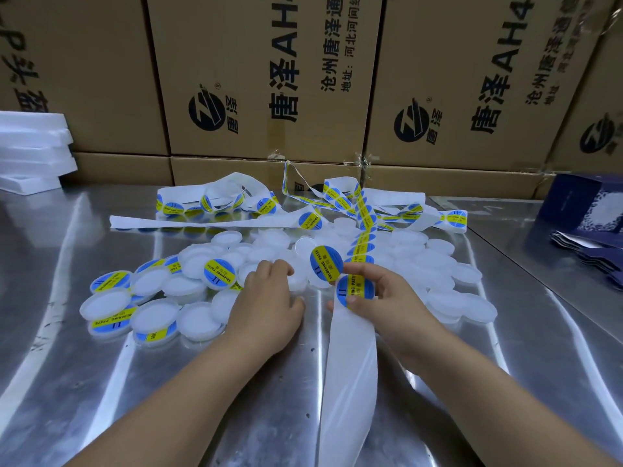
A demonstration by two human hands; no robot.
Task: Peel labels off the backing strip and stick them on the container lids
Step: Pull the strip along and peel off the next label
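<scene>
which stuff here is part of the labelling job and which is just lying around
Part of the job: backing strip, pinched by the right hand; label lifting off it; bare lid in the left hand; labelled lids; pile of bare lids.
Just lying about: cardboard boxes; white foam slabs; dark blue cartons.

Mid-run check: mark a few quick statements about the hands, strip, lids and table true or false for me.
1. The right hand holds the strip. True.
2. Every lid has a label. False: many lids are bare.
3. The left hand holds a lid. True.
4. The table is wooden. False: it is shiny metal.
5. A label sticks up above the right hand. True.
</scene>
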